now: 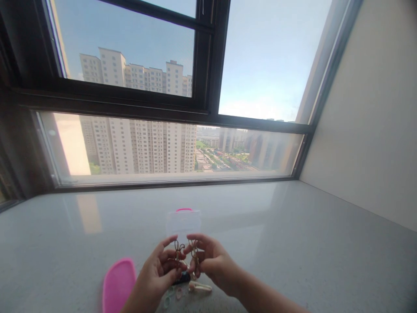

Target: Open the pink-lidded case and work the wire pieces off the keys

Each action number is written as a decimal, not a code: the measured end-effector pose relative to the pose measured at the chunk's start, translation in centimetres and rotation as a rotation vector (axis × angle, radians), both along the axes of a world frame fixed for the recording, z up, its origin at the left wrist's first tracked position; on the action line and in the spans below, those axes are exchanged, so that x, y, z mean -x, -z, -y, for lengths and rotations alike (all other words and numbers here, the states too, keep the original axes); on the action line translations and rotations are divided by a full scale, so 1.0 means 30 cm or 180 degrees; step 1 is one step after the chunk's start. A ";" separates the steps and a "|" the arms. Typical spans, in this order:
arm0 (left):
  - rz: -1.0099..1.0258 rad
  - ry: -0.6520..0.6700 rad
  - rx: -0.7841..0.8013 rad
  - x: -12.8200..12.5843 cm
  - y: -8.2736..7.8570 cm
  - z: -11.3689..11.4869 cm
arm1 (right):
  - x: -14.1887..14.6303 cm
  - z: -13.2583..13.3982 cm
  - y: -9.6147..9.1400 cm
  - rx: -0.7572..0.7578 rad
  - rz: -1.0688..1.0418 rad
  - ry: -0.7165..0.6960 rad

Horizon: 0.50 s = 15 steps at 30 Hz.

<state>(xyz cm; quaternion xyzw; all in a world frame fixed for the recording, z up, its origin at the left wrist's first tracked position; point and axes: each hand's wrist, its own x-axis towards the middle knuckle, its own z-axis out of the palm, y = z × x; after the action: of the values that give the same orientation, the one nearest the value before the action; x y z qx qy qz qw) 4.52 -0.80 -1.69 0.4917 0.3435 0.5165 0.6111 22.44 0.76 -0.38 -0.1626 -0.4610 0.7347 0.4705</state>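
Pinching a brown elastic loop (pixel 178 248) in the left hand (pixel 155 271), a second brown loop (pixel 194 251) in the right hand (pixel 211 261), hands just apart, clear plastic box (pixel 183 224) at 12 o'clock, pink oval lid (pixel 117 287) at 9 o'clock, cream hair clip (pixel 200 286) at 6 o'clock, on a grey stone windowsill (pixel 293 243)

A thin brown cord loop (pixel 179 250), a second matching loop (pixel 194 253) — both twisted into small bow shapes, pinched upright, side by side, just apart
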 end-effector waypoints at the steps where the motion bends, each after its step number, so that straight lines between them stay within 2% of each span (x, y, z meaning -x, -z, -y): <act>1: 0.0021 -0.0033 -0.0002 -0.001 0.005 -0.002 | -0.002 -0.001 -0.004 0.0052 -0.0049 -0.0042; 4: 0.0131 -0.0156 -0.0017 -0.007 0.021 -0.009 | -0.005 -0.001 -0.009 0.0265 -0.0091 -0.0157; 8: 0.0222 -0.0219 0.0081 -0.012 0.023 -0.012 | 0.000 -0.006 -0.001 0.0496 -0.0049 -0.0068; 15: 0.0412 0.0033 0.0302 0.000 0.002 -0.009 | -0.002 -0.016 0.024 0.0260 -0.0010 0.0010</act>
<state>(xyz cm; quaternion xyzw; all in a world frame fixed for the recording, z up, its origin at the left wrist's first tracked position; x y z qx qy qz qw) 4.51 -0.52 -1.74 0.4296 0.3249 0.5271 0.6573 22.51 1.25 -1.11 -0.1812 -0.4295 0.7524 0.4653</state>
